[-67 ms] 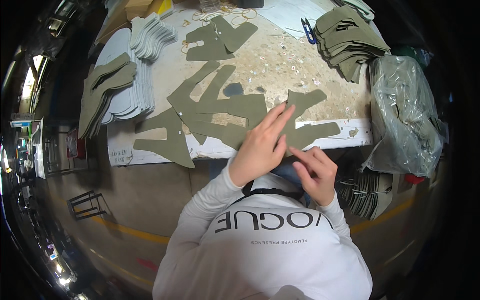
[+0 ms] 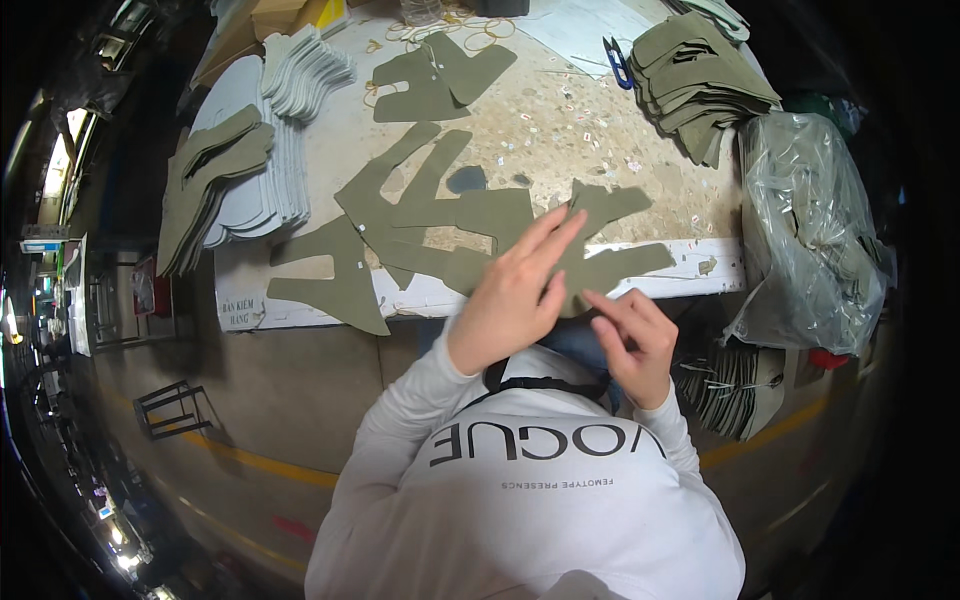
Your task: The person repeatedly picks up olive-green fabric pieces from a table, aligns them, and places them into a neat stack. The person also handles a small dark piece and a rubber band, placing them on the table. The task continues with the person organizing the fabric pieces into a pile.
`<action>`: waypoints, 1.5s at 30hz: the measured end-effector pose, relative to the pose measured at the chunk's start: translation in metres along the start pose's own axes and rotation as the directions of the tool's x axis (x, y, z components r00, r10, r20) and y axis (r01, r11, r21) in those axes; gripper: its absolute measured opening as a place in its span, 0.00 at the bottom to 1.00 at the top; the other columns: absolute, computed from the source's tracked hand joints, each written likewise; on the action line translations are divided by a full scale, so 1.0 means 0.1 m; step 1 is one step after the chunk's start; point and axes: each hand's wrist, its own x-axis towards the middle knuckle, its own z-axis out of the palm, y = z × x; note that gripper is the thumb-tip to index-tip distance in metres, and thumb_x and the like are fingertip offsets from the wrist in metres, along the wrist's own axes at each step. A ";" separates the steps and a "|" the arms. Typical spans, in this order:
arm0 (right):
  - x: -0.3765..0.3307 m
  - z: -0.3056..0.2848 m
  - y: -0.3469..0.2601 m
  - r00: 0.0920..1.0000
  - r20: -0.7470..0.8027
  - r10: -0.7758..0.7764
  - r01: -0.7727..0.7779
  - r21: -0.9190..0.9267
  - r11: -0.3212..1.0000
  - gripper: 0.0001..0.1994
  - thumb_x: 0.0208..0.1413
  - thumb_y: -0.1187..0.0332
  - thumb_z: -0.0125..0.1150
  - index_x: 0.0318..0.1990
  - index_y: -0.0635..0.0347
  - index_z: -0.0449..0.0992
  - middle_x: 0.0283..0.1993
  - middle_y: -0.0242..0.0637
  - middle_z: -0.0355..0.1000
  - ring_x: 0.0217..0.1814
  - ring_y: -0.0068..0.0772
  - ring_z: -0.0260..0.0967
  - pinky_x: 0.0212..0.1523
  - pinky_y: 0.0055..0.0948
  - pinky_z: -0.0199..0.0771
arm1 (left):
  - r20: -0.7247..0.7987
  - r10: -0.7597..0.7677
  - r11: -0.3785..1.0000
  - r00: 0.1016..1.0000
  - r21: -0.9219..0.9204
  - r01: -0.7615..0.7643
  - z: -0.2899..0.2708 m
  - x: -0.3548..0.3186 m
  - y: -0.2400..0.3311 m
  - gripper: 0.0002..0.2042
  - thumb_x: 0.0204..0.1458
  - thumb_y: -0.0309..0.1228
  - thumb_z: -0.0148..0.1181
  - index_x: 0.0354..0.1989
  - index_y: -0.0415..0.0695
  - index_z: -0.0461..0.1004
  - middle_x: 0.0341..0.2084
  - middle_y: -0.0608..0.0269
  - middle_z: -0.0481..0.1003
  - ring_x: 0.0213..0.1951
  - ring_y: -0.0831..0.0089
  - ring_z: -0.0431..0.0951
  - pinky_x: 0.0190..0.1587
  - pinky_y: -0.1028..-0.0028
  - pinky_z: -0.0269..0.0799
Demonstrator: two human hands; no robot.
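Observation:
My left hand point(image 2: 515, 295) lies with stretched fingers over an olive-green cut fabric piece point(image 2: 615, 263) at the table's near edge. The fingers reach toward the piece's upper part and cover some of it. Just to the right, my right hand point(image 2: 638, 340) has its index finger at the piece's near edge, thumb held apart, with nothing seen in its grasp. Overlapping pieces of the same olive-green fabric point(image 2: 425, 210) spread leftward from my left hand. Another piece point(image 2: 335, 270) with two prongs lies at their left end, bearing small white tags.
Farther back lie two overlapping olive pieces point(image 2: 440, 80). Pale grey stacked pieces point(image 2: 250, 150) and olive ones point(image 2: 210, 190) fill the left side. Blue thread snips point(image 2: 618, 65) lie beside an olive stack point(image 2: 695, 80). A clear plastic bag point(image 2: 810, 240) hangs at the right edge.
The olive piece under my hands has shifted slightly left, and its upper part looks more rumpled. My left hand has moved slightly left and nearer to me.

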 end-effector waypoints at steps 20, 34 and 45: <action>0.49 0.60 0.14 0.966 0.100 0.237 -0.253 0.539 0.804 0.33 0.55 0.79 0.59 0.69 0.57 0.58 0.54 0.40 0.67 0.49 0.29 0.70 0.45 0.24 0.73 | -0.125 -0.362 0.919 0.924 -0.216 0.331 -1.06 -0.78 -0.88 0.28 0.49 0.18 0.59 0.62 0.45 0.69 0.57 0.67 0.67 0.30 0.85 0.52 0.33 0.86 0.56; 0.51 -0.20 0.30 0.907 0.137 0.399 -0.376 -0.167 0.911 0.28 0.55 0.76 0.58 0.65 0.50 0.66 0.25 0.36 0.71 0.22 0.27 0.64 0.28 0.26 0.66 | -0.152 -0.355 0.918 0.923 -0.243 0.313 -1.05 -0.80 -0.89 0.28 0.49 0.16 0.59 0.63 0.43 0.68 0.57 0.69 0.68 0.32 0.86 0.57 0.35 0.88 0.56; 0.79 -0.36 0.05 0.945 0.317 0.078 -0.188 0.336 0.923 0.24 0.59 0.78 0.49 0.65 0.62 0.66 0.65 0.40 0.63 0.64 0.29 0.62 0.59 0.25 0.65 | -0.249 -0.384 0.922 0.889 -0.049 0.384 -1.06 -0.87 -0.62 0.27 0.49 0.16 0.59 0.61 0.44 0.70 0.53 0.63 0.72 0.31 0.85 0.65 0.27 0.87 0.63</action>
